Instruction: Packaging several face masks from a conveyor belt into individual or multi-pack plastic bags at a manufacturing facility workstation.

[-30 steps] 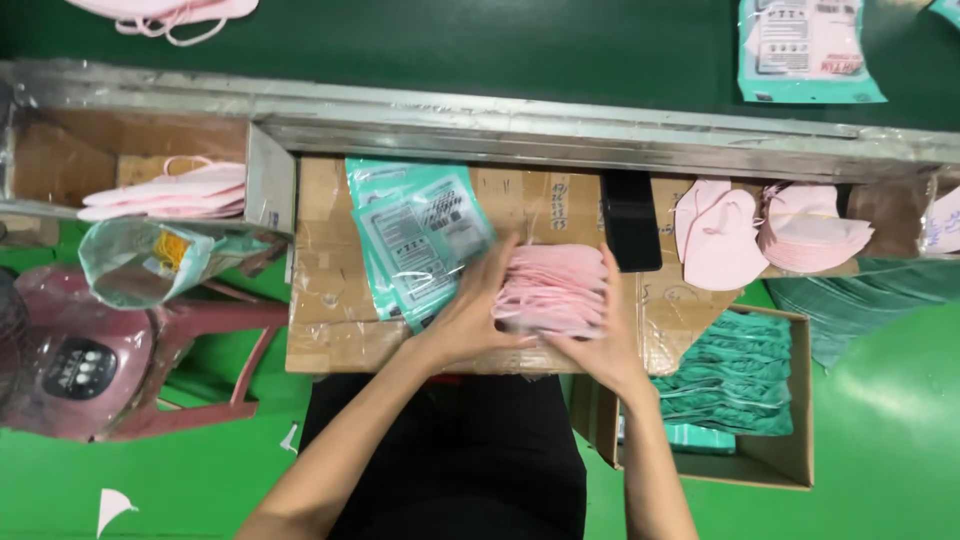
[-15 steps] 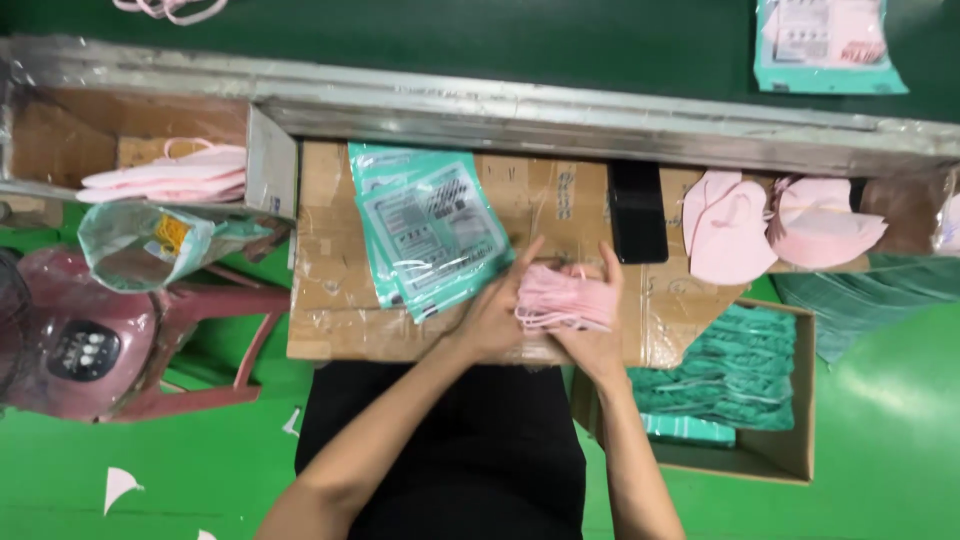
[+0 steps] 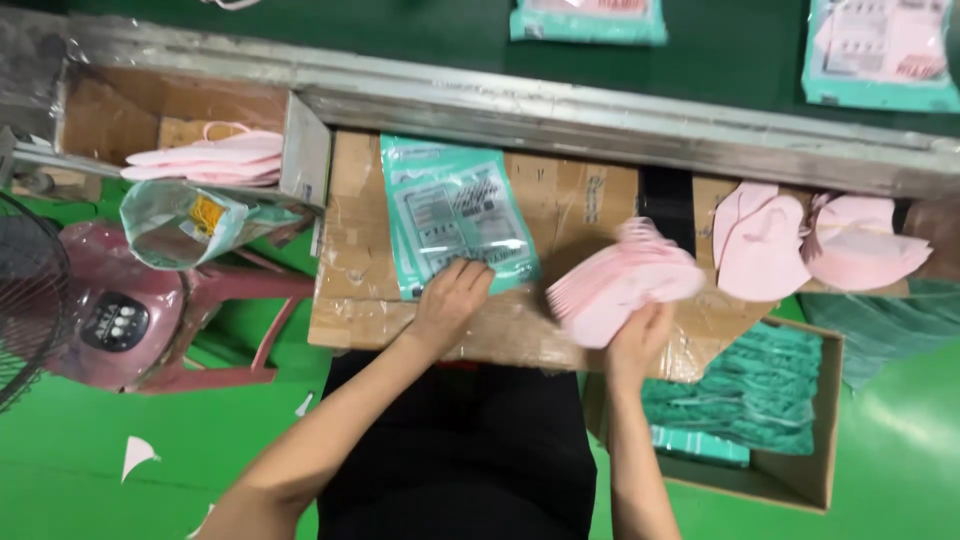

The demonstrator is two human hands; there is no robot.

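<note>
My right hand [image 3: 636,338] grips a fanned stack of pink face masks [image 3: 620,284] from below, holding it above the cardboard work surface [image 3: 580,205]. My left hand [image 3: 452,300] rests with its fingers on the lower edge of a pile of teal printed pouches [image 3: 452,216] that lies flat on the cardboard. The two hands are apart, the left at the pouches, the right further right with the masks.
More pink masks [image 3: 810,245] lie at the right, and another pile [image 3: 205,158] sits in a box at left. A green conveyor [image 3: 740,50] carries filled pouches [image 3: 880,50] behind a metal rail. A carton of teal packs [image 3: 750,400] and a pink fan [image 3: 110,320] stand below.
Both hands held the pink mask stack together before. Now my left hand has let go and moved left onto the teal pouches, while my right hand carries the stack to the right.
</note>
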